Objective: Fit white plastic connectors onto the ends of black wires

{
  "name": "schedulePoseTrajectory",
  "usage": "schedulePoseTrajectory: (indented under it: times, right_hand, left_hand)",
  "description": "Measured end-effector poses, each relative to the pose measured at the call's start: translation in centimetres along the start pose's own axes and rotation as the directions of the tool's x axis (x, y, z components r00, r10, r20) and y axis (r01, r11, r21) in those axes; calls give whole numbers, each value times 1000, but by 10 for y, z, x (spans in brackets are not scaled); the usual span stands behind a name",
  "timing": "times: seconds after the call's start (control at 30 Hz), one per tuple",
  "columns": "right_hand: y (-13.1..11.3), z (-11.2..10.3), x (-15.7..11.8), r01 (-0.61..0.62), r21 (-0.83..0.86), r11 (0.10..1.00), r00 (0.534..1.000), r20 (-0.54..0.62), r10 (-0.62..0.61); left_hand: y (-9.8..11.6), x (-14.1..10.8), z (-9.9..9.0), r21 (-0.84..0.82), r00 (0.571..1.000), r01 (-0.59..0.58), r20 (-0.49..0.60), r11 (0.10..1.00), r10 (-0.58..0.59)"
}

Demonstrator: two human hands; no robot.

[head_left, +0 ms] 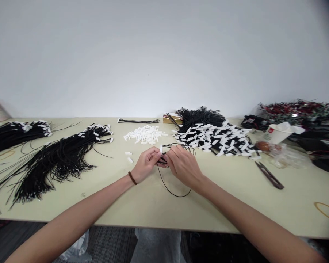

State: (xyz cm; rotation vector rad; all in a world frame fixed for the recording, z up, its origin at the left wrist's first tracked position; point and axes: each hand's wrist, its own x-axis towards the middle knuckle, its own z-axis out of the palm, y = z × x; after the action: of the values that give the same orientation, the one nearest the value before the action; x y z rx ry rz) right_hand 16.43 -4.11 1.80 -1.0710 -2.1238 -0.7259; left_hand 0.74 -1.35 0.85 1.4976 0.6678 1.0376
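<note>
Between both hands, over the middle of the table, is a white plastic connector [161, 148] with black wires running from it. My left hand [147, 160] pinches the connector between thumb and fingers. Closed around the black wires [178, 196] beside it is my right hand [184, 162]; one wire loops down below the fingers. Just beyond the hands lies a heap of loose white connectors [145, 134], with two or so strays nearer my left hand. Right of it spreads a pile of black wires with white connectors [216, 138].
Black wire bundles [60, 157] cover the left side. Thread snips [270, 175], a paper cup [278, 132], a plastic bag [290, 157] and red-and-black wiring [298, 109] are on the right. A gold box [168, 118] stands near the wall. The table's front edge runs below my forearms.
</note>
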Motion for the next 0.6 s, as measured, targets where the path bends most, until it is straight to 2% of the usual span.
schedulePoseTrajectory:
  times: [0.3,0.6]
  right_hand:
    - [2,2,-4,47,44,998,999,-2,-47]
    - [6,-1,1,-49,-27,998,999,21,50]
  left_hand:
    - [1,-3,1,-8,999,17,33,1000,-16]
    - [-1,3,-1,26,1000,-6,28,1000,5]
